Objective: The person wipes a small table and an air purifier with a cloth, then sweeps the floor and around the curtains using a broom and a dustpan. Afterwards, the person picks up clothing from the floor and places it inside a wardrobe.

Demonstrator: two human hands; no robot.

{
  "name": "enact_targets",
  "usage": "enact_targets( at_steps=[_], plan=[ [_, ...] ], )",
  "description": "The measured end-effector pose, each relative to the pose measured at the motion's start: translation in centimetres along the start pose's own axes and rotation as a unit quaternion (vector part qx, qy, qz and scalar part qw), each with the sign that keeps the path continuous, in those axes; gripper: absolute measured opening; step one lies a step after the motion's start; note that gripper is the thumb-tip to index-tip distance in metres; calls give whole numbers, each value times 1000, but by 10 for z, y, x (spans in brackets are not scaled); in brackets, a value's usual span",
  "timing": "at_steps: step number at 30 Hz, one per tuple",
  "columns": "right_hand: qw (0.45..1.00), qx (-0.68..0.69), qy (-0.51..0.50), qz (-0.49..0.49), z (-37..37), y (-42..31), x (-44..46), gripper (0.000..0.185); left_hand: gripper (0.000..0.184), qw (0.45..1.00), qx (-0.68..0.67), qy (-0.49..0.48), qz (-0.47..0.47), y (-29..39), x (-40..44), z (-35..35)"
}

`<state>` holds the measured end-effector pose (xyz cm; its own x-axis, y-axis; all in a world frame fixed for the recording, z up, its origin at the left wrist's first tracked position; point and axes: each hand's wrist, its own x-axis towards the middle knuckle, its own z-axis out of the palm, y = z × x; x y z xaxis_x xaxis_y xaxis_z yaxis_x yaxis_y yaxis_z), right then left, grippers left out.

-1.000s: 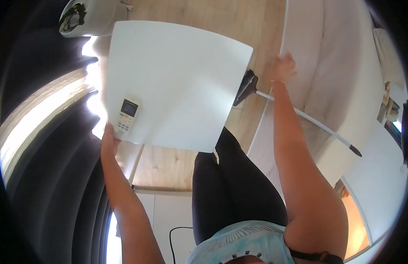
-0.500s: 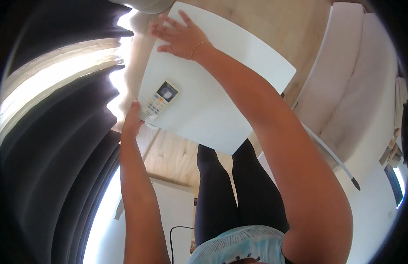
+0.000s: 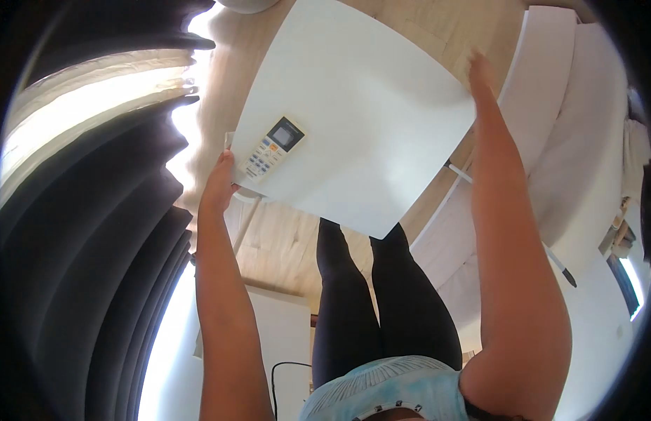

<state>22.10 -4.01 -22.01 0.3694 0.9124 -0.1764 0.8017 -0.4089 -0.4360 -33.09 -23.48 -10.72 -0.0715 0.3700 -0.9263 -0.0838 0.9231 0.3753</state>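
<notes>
My left hand (image 3: 219,184) is at the near left corner of a white table (image 3: 367,105), its thumb up along the edge and the other fingers mostly hidden. It seems to grip the corner of the tabletop. A white remote control (image 3: 273,149) with a dark screen lies on the tabletop just right of that hand. My right hand (image 3: 482,72) is in the air past the right edge of the table, smeared by motion, so its fingers cannot be made out.
Dark curtains (image 3: 129,203) hang on the left. A pale sofa (image 3: 536,91) stands on the right, with a white pole (image 3: 560,264) partly behind my right arm. Wooden floor (image 3: 283,242) shows around the table, and a black cable (image 3: 273,379) is near my legs.
My right hand swept left over the tabletop, then back right beyond its edge. Table and remote shifted right in view against a second ago; my left hand stayed at the corner.
</notes>
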Motion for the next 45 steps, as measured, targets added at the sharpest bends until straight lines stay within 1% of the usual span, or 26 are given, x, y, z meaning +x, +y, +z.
enact_targets(
  at_steps=[1, 2, 3, 4, 5, 6, 7, 8, 9, 11, 12, 14, 17, 18, 20, 21, 23, 25, 27, 29, 31, 35, 37, 41, 43, 45],
  plan=[
    [988, -134, 2, 72, -30, 39, -20, 36, 48, 1000, -2, -6, 2, 1, 0, 0],
    [982, -25, 26, 184, -59, 18, -77, 29, 48, 1000, 0, -10, 3, 1, 0, 0],
    [977, -105, 5, 187, -49, 96, -95, 29, 47, 1000, -7, 0, -1, 0, 1, -1],
    [965, 165, 11, 204, -46, 117, -148, 38, 47, 1000, -13, 9, -4, 0, 1, 0],
    [945, 146, -122, 265, -57, 94, -198, 51, 47, 1000, -8, -2, 0, -1, 3, 0],
    [901, 247, -129, 331, -72, 24, -247, 65, 47, 999, -36, -14, 10, -4, 5, -1],
    [824, 351, -247, 371, -67, 33, -282, 75, 47, 998, -63, -26, 19, -6, 6, -1],
    [776, 402, -283, 394, -72, -11, -303, 80, 47, 997, -57, -35, 23, -6, 5, 1],
    [775, 401, -304, 383, -63, -26, -324, 74, 48, 996, -64, -47, 29, -5, 3, 2],
    [678, 590, -230, 373, -41, -45, -342, 67, 49, 995, -58, -63, 42, 2, -1, 9],
    [675, 598, -223, 369, -35, -53, -339, 67, 49, 997, -49, -42, 33, 4, -5, 13],
    [754, 558, -91, 334, -30, -60, -335, 61, 49, 1000, -16, -9, 20, 12, -9, 21],
    [760, 577, -82, 289, -33, -51, -317, 57, 51, 998, -19, -43, 40, 29, -14, 39],
    [758, 580, -76, 288, -43, -57, -305, 57, 51, 998, -15, -46, 44, 36, -11, 47],
    [750, 583, -51, 307, -59, -68, -277, 54, 54, 991, -22, -113, 72, 59, 1, 65],
    [748, 589, -46, 303, -61, -64, -266, 54, 54, 990, -16, -115, 79, 70, 2, 76],
    [768, 576, -23, 278, -64, -53, -241, 51, 55, 983, 23, -161, 82, 92, 10, 96],
    [760, 586, -19, 280, -70, -42, -216, 52, 57, 980, 25, -179, 87, 109, 17, 117],
    [797, 519, 4, 307, -72, -30, -190, 54, 59, 976, 28, -196, 93, 125, 29, 134],
    [802, 523, -5, 288, -74, -11, -165, 55, 63, 978, 33, -195, 60, 138, 41, 148],
    [811, 507, -9, 293, -75, 2, -137, 56, 62, 978, 30, -194, 65, 152, 46, 168],
    [786, 570, 2, 240, -95, 1, -92, 51, 63, 980, 39, -184, 60, 181, 55, 203],
    [826, 512, 17, 233, -85, 25, -63, 50, 63, 978, 35, -196, 62, 192, 63, 215],
    [828, 499, 22, 255, -104, 31, -20, 48, 67, 978, 16, -200, 57, 212, 80, 247],
    [819, 514, -17, 254, -115, 36, 8, 55, 67, 978, 22, -201, 45, 228, 81, 264],
    [829, 505, -12, 237, -128, 38, 40, 56, 67, 976, 18, -210, 48, 248, 86, 289]
  ],
)
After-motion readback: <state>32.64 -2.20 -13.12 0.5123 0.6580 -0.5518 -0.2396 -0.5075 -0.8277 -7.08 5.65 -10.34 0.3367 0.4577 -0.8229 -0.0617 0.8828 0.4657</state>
